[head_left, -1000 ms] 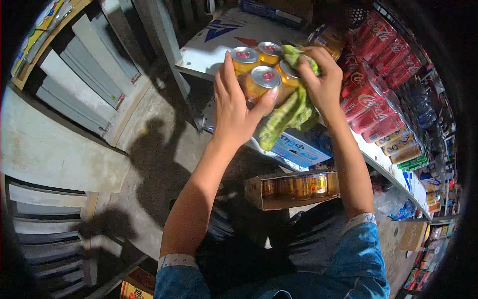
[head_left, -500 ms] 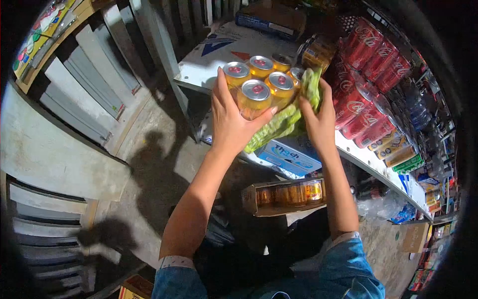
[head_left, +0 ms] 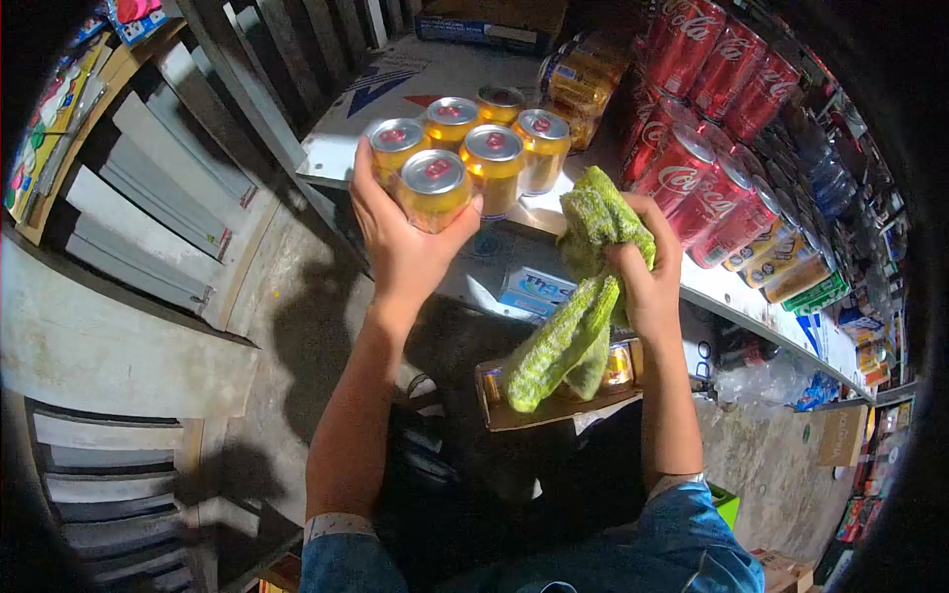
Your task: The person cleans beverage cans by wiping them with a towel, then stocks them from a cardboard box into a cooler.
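Observation:
My left hand (head_left: 403, 247) grips the near end of a pack of several golden drink cans (head_left: 493, 163), thumb on the front can and fingers along the left side. The cans stand close together with silver lids and red tabs facing up, over the edge of the white shelf (head_left: 326, 158). In my right hand (head_left: 647, 272), to the right of the pack and apart from it, a yellow-green cloth (head_left: 563, 341) is bunched between thumb and fingers. Its loose ends hang down over an open carton of cans (head_left: 620, 368) below.
Red Coca-Cola cans (head_left: 682, 168) are stacked on the shelf at the right, with golden and green cans beyond. Another golden can pack (head_left: 585, 84) lies behind. A blue-and-white box (head_left: 534, 292) sits on the lower level. Grey slats (head_left: 158, 168) line the left side.
My right hand has drawn the cloth away from the pack, and it now hangs down freely. The cans and my left hand appear further left in view.

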### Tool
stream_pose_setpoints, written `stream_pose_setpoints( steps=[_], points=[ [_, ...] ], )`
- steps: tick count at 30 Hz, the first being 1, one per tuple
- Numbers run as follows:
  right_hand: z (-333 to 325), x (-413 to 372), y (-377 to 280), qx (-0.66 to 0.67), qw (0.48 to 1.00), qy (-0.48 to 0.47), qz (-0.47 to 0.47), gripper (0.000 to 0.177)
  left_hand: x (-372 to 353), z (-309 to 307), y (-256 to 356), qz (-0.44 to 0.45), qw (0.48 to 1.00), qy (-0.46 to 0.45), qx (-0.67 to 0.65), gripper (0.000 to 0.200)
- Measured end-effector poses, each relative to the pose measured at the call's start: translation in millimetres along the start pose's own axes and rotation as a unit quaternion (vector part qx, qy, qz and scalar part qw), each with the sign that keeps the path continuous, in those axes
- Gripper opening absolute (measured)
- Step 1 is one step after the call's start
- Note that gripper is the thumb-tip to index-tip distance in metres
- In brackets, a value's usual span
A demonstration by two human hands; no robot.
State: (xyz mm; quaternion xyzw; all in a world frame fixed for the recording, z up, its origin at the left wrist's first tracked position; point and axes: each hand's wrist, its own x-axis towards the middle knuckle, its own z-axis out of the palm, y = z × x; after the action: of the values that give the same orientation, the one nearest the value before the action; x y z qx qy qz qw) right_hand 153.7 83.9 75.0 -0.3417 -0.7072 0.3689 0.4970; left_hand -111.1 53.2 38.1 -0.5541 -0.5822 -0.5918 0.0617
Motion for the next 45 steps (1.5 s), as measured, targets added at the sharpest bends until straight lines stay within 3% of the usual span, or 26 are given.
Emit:
stream_pose_setpoints(
  steps=[1,5,7,9,10,15,18,19,21,25,28,30,33,34,37,41,43,45],
  points=[
    [-3,-1,1,-0.001,1.000,0.003,-0.003,0.038,1,2,-3,-0.010,0.999,0.005,-0.046,0.113],
    [-10,-3,2,0.041,0.999,0.026,0.001,0.039,7,8,-18,-0.020,0.999,0.042,0.011,0.114],
    [-15,-4,-2,0.062,0.998,0.025,0.009,0.039,13,2,-15,-0.014,0.999,0.038,0.029,0.105],
    [-21,-6,-2,0.052,0.998,0.009,0.016,0.039,20,-4,-8,0.070,0.979,0.061,0.183,0.096],
    [-22,-6,-3,0.050,0.999,0.011,0.008,0.040,19,-5,1,0.045,0.982,0.049,0.174,0.086],
    [-30,-5,-8,0.065,0.998,0.015,-0.009,0.040,6,15,12,0.089,0.972,0.088,0.198,0.080],
    [-38,-5,-14,0.055,0.998,0.030,-0.023,0.040,-1,19,35,0.126,0.961,-0.037,0.242,0.089],
    [-41,-5,-17,0.059,0.997,0.044,-0.022,0.041,-8,23,42,0.127,0.961,-0.037,0.242,0.089],
    [-43,-3,-20,0.063,0.996,0.060,-0.021,0.041,-21,31,53,0.111,0.925,-0.090,0.351,0.097],
    [-45,-1,-18,0.040,0.996,0.077,-0.028,0.042,-35,36,59,0.066,0.927,-0.152,0.337,0.103],
    [-41,-1,-19,0.050,0.997,0.061,-0.025,0.041,-26,41,48,0.082,0.926,-0.142,0.341,0.103],
    [-38,-2,-19,0.064,0.996,0.053,-0.014,0.041,-17,45,30,0.111,0.928,-0.087,0.345,0.101],
    [-34,-5,-16,0.073,0.996,0.041,-0.009,0.042,7,33,-2,0.051,0.954,-0.070,0.288,0.101],
    [-34,-6,-18,0.073,0.997,0.038,-0.012,0.042,10,26,-6,0.014,0.959,-0.071,0.275,0.095],
    [-33,-7,-19,0.054,0.998,0.026,0.005,0.044,5,19,-6,0.022,0.976,-0.063,0.206,0.087],
    [-41,-6,-10,0.012,0.997,0.074,-0.034,0.044,-5,22,16,0.140,0.979,-0.035,0.145,0.069],
    [-46,-1,-10,0.039,0.994,0.085,-0.064,0.043,-5,18,35,0.142,0.985,-0.051,0.080,0.048],
    [-52,1,-9,0.015,0.990,0.115,-0.086,0.042,-13,13,49,0.127,0.983,-0.130,0.023,0.035]
  ],
)
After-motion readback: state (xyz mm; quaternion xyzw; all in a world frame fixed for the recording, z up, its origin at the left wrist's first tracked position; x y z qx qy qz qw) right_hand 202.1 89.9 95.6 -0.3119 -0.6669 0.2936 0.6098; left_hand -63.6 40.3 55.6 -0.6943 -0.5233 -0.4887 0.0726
